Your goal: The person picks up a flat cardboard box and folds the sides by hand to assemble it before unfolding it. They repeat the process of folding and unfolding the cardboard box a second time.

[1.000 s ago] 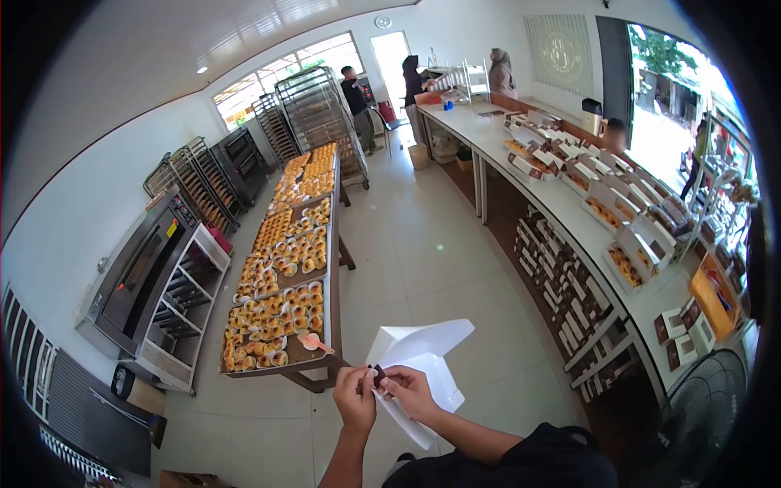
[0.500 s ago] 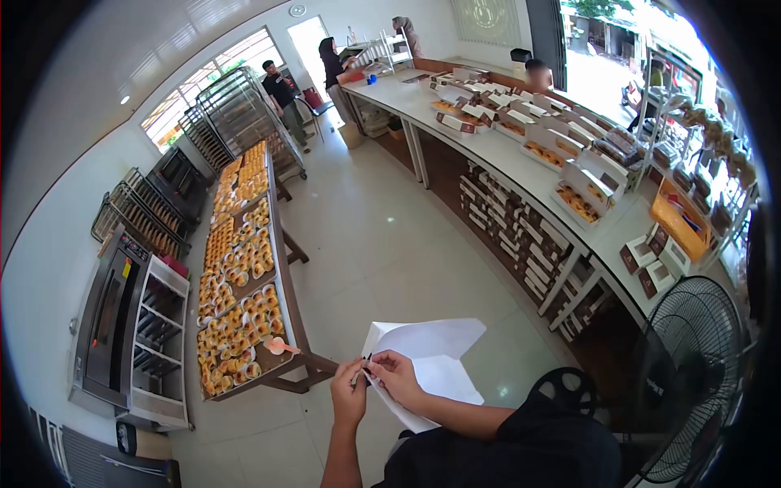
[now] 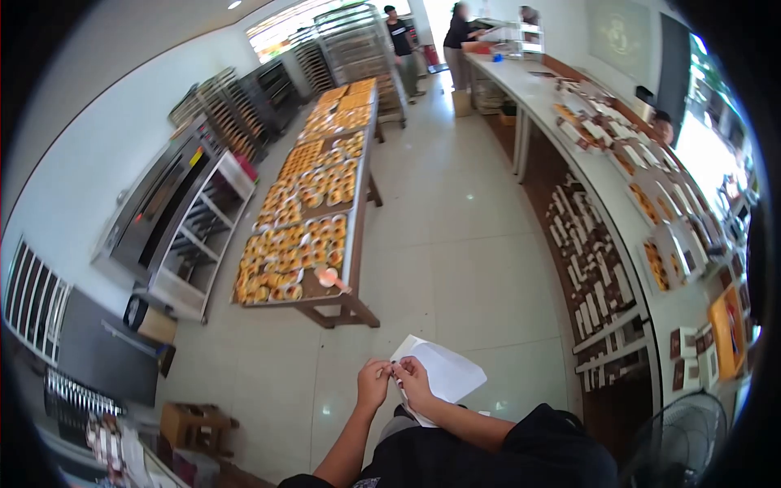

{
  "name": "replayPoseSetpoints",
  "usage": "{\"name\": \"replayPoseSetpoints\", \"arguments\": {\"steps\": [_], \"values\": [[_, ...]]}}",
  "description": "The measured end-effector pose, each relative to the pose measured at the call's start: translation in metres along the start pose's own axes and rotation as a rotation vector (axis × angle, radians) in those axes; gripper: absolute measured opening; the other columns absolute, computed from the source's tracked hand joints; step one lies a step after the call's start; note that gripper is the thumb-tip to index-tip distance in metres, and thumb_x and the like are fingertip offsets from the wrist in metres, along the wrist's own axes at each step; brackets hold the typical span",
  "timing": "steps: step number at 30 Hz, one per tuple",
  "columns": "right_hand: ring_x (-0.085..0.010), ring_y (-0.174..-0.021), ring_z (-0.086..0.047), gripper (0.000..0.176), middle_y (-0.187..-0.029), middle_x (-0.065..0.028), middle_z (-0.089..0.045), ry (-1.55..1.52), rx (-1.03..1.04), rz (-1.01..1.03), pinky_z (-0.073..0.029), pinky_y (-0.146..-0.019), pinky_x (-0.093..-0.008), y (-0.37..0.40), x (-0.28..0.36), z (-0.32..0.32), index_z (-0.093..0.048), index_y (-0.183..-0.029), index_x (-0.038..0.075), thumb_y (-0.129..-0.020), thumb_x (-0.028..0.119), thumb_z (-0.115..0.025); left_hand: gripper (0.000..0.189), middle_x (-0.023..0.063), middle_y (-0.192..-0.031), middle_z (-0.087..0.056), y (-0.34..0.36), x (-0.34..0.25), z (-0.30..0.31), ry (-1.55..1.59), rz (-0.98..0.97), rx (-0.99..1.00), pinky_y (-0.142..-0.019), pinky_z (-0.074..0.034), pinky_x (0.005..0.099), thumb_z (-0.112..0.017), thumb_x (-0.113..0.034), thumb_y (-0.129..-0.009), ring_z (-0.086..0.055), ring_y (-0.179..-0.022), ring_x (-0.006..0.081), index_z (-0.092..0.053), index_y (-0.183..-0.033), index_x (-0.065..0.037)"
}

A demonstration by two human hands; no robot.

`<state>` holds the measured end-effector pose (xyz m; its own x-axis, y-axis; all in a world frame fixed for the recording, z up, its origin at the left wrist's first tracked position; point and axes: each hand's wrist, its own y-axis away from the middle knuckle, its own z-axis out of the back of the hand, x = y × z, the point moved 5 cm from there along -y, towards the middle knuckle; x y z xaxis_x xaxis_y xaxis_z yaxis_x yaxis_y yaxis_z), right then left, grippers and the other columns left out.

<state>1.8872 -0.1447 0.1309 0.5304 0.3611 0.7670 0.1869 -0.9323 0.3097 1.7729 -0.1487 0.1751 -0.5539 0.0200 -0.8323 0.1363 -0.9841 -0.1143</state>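
A flat white cardboard box blank (image 3: 446, 372) is held in front of me at waist height. My left hand (image 3: 373, 384) and my right hand (image 3: 414, 381) meet at its left edge, fingers pinched together on it. The pinched spot is too small to make out. My dark sleeve and lap fill the bottom of the view.
A long table (image 3: 353, 244) bears trays of yellow pastries (image 3: 301, 244) and an orange scoop (image 3: 329, 276). An oven (image 3: 159, 203) and tray racks (image 3: 236, 106) line the left wall. A counter (image 3: 618, 220) with open boxes runs along the right. Two people (image 3: 400, 37) stand far off. A fan (image 3: 675, 443) stands at lower right.
The camera has swung left and tilted down, so my hands and the white blank now look smaller and lower in view. Both hands stay pinched on its edge.
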Motion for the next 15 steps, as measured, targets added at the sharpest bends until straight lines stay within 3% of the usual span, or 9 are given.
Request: {"name": "replayPoseSetpoints", "arguments": {"steps": [1,4,6,9,12,15], "values": [[-0.0049,-0.067,-0.050,0.008,-0.076,0.0035,-0.056,0.018,0.011,-0.004,-0.037,-0.054,-0.0194,-0.001,-0.005,-0.001,-0.053,-0.091,0.011,-0.088,0.014,-0.060,0.012,0.0145,-0.086,-0.062,0.004,-0.005,0.005,-0.003,0.018,-0.022,-0.072,-0.047,0.0326,-0.063,-0.008,-0.079,-0.061,-0.080,0.0294,-0.066,-0.087,0.000],[-0.0051,-0.070,-0.049,0.008,-0.079,0.0040,-0.055,-0.004,0.033,-0.070,-0.037,-0.058,-0.0211,0.002,-0.008,-0.010,-0.053,-0.090,0.012,-0.088,0.015,-0.060,0.012,0.0137,-0.087,-0.062,0.011,-0.009,0.016,-0.066,0.031,-0.035,-0.073,-0.047,0.0330,-0.063,-0.008,-0.079,-0.061,-0.080,0.0287,-0.066,-0.088,0.000],[-0.0057,-0.074,-0.050,0.007,-0.082,0.0029,-0.055,-0.006,0.029,-0.107,-0.038,-0.062,-0.0222,0.005,-0.007,-0.018,-0.055,-0.091,0.011,-0.088,0.014,-0.060,0.011,0.0130,-0.085,-0.060,0.015,-0.011,0.024,-0.071,-0.014,-0.106,-0.070,-0.047,0.0345,-0.063,-0.009,-0.079,-0.059,-0.079,0.0287,-0.065,-0.085,0.000],[-0.0093,-0.080,-0.053,0.016,-0.088,-0.0022,-0.056,0.142,-0.022,-0.010,-0.043,-0.070,-0.0245,0.002,-0.028,-0.021,-0.057,-0.101,0.003,-0.090,0.014,-0.058,0.009,0.0128,-0.083,-0.056,0.027,-0.025,0.040,-0.371,-0.190,-0.276,-0.068,-0.046,0.0359,-0.062,-0.009,-0.078,-0.057,-0.077,0.0294,-0.064,-0.081,0.000],[-0.0111,-0.077,-0.054,0.016,-0.089,-0.0064,-0.056,0.165,0.068,-0.022,-0.044,-0.065,-0.0219,-0.001,-0.053,-0.021,-0.057,-0.097,0.000,-0.090,0.015,-0.058,0.009,0.0131,-0.080,-0.053,0.042,-0.002,0.040,-0.137,0.014,-0.215,-0.066,-0.045,0.0374,-0.061,-0.008,-0.078,-0.055,-0.075,0.0304,-0.062,-0.078,0.001],[-0.0107,-0.077,-0.054,0.015,-0.085,-0.0067,-0.057,0.175,0.135,-0.064,-0.045,-0.067,-0.0234,0.011,-0.056,-0.032,-0.058,-0.098,-0.003,-0.091,0.010,-0.055,0.009,0.0129,-0.082,-0.053,0.058,0.002,0.044,-0.176,0.012,-0.251,-0.065,-0.047,0.0321,-0.059,-0.006,-0.081,-0.056,-0.075,0.0270,-0.062,-0.081,0.003]]}}
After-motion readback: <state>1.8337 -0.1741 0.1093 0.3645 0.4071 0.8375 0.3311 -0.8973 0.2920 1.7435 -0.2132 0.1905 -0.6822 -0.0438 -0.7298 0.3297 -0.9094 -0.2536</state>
